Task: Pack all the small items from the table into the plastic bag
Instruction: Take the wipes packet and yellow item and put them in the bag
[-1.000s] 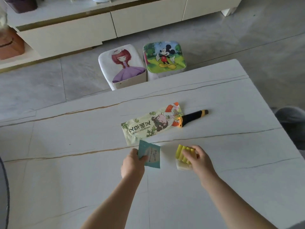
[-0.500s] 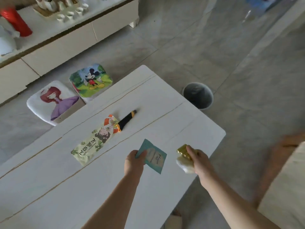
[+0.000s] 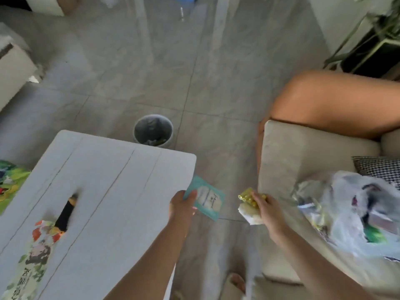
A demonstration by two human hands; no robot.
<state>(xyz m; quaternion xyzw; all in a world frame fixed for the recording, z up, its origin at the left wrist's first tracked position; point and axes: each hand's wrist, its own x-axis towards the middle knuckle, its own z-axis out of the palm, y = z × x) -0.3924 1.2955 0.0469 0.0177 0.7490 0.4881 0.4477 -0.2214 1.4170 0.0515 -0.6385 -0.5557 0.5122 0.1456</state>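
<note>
— Two hands off the worktop (image 3: 112,191)! Left hand (image 3: 181,207) pinches a teal packet (image 3: 208,200) between thumb and fingers, out over the floor.
— Right hand (image 3: 267,210), grip curled round yellow tubes (image 3: 246,197) and a white wad (image 3: 251,213), just beside the sofa (image 3: 292,152).
— Bag (image 3: 355,211) lies crumpled on that sofa, near the right hand.
— On the worktop: a green pouch (image 3: 32,260), with a black-handled tool (image 3: 65,213) at its end.
</note>
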